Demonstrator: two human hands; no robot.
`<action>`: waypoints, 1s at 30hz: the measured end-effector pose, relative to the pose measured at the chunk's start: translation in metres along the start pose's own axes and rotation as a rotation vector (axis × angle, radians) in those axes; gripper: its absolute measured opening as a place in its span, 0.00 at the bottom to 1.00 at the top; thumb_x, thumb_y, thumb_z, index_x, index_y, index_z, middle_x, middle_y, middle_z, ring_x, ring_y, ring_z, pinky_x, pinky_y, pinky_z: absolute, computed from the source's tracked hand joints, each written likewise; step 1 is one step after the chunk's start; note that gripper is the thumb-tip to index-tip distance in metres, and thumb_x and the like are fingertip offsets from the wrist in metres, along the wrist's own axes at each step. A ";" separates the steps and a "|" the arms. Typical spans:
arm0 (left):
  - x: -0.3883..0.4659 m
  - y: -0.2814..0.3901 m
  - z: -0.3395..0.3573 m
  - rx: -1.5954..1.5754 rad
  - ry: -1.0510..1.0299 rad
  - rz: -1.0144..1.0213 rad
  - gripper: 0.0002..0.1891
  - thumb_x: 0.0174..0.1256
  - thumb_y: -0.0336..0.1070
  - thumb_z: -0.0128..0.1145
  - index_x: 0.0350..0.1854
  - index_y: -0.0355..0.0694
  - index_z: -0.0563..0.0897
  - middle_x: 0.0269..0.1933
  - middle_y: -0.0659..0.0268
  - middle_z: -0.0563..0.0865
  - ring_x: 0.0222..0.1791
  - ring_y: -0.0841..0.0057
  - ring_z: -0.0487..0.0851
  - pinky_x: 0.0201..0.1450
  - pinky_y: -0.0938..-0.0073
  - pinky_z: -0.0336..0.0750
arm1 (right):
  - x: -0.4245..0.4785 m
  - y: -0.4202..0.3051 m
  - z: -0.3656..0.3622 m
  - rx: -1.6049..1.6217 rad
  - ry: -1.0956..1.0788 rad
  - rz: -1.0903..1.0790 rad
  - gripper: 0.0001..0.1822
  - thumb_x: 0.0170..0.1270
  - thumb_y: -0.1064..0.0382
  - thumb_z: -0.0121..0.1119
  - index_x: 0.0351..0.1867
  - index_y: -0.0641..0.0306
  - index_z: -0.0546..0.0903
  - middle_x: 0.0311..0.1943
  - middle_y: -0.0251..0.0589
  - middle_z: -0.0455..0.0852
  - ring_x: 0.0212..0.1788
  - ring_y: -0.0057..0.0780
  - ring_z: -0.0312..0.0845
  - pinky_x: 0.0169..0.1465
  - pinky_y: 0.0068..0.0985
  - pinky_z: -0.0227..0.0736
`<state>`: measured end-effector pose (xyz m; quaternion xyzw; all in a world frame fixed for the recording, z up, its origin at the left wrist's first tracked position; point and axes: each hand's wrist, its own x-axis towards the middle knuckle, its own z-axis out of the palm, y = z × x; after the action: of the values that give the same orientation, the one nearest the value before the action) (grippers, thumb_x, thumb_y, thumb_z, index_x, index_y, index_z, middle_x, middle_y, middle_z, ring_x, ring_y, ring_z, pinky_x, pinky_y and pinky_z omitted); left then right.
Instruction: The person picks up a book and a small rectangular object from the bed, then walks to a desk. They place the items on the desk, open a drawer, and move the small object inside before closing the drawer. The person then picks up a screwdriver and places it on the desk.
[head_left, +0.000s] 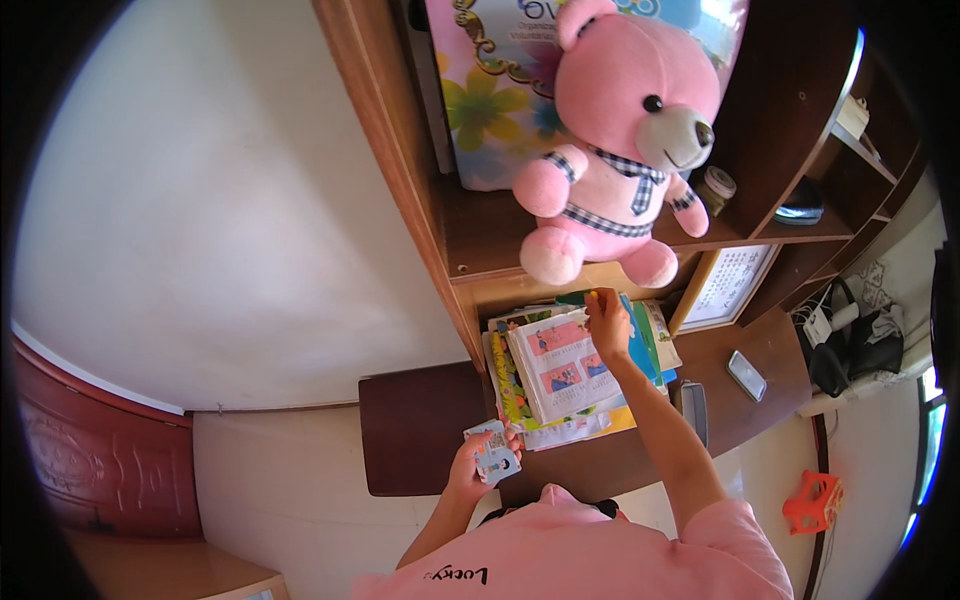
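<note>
My left hand (471, 466) holds an illustrated card (496, 453), which bears a printed code and a cartoon figure, near the front left corner of the desk. Farther back, my right hand (609, 324) is raised over a stack of books and papers, its fingertips pinched at a small yellow thing (593, 295) by the stack's back edge. On top of the stack lies an open booklet (559, 397) with pink pictures. A pink teddy bear (611, 187) sits on the shelf just above my right hand. Its feet overhang the shelf's edge.
A framed sheet of writing (726, 289) leans at the desk's back. A phone (746, 376) and a grey case (691, 412) lie to the right. A glass jar (716, 191) stands beside the bear. An orange plastic stool (811, 502) is on the floor; a white wall (225, 210) fills the left.
</note>
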<state>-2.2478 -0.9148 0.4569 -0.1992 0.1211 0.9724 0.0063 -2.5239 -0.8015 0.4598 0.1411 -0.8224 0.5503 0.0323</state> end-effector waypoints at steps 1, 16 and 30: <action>0.001 -0.001 0.004 0.016 0.007 -0.004 0.16 0.58 0.35 0.51 0.48 0.35 0.73 0.38 0.62 0.78 0.39 0.69 0.77 0.44 0.65 0.74 | -0.007 0.000 -0.008 0.034 0.024 -0.005 0.11 0.64 0.61 0.55 0.39 0.68 0.75 0.22 0.43 0.81 0.19 0.30 0.76 0.26 0.28 0.70; -0.007 -0.034 0.021 0.157 0.062 -0.026 0.21 0.56 0.35 0.51 0.53 0.34 0.72 0.38 0.62 0.77 0.38 0.71 0.77 0.47 0.66 0.74 | -0.126 0.009 -0.081 0.795 -0.029 0.479 0.12 0.70 0.60 0.44 0.48 0.62 0.72 0.29 0.42 0.82 0.20 0.18 0.71 0.25 0.16 0.70; -0.024 -0.064 0.036 0.162 0.170 0.074 0.21 0.54 0.34 0.54 0.52 0.34 0.73 0.37 0.62 0.78 0.37 0.70 0.77 0.45 0.68 0.73 | -0.183 0.010 -0.083 1.037 -0.537 0.609 0.17 0.61 0.69 0.51 0.52 0.65 0.71 0.38 0.41 0.80 0.34 0.23 0.76 0.38 0.21 0.76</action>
<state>-2.2352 -0.8430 0.4833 -0.2750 0.2069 0.9386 -0.0240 -2.3600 -0.6863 0.4453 0.0317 -0.4332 0.8053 -0.4035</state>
